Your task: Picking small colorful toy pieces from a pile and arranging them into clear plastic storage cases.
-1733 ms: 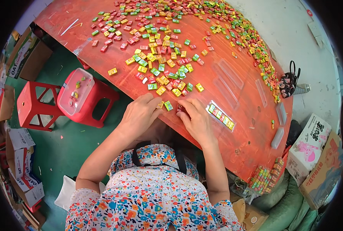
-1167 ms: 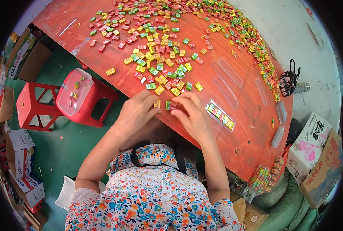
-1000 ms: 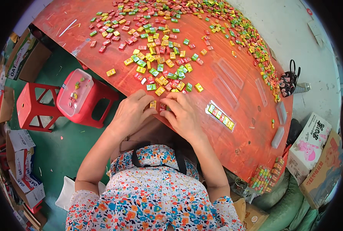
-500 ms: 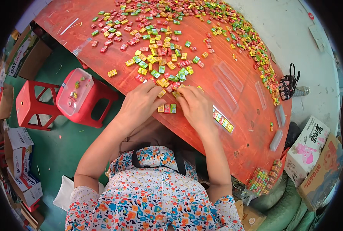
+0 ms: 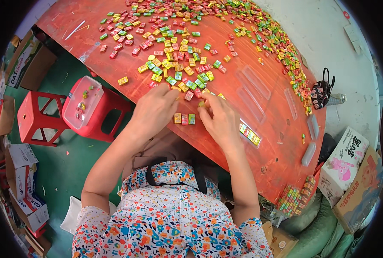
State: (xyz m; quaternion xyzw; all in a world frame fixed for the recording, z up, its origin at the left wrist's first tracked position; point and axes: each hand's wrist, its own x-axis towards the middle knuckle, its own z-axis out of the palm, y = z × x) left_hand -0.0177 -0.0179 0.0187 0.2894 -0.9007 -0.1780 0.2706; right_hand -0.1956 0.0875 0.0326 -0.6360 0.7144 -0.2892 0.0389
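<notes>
Three small candy-type boxes, orange, red and green, stand in a short row [image 5: 184, 119] near the table edge, between my hands. My left hand [image 5: 155, 109] is curled at the near side of a loose pile of such boxes [image 5: 180, 60]; what its fingers hold, if anything, is hidden. Thumb and forefinger of my right hand [image 5: 220, 118] pinch a small yellow box [image 5: 201, 103]. A pink-red box [image 5: 189, 95] lies between the two hands' fingertips. Right of my right hand, a clear tray [image 5: 250, 133] contains a line of these boxes.
Empty clear trays [image 5: 251, 104] lie on the red table [image 5: 281, 167]. Stacked packed boxes [image 5: 292, 200] sit at its right corner. Left stand red stools [image 5: 41, 116], one under a clear tub [image 5: 85, 101]. Cartons [image 5: 344, 165] lean at the right; a dark bag [image 5: 322, 92] rests beyond the table.
My left hand has lifted slightly up and left from beside the row. The right fingertips have shifted slightly right with the yellow box, and the pink-red box now shows between the hands.
</notes>
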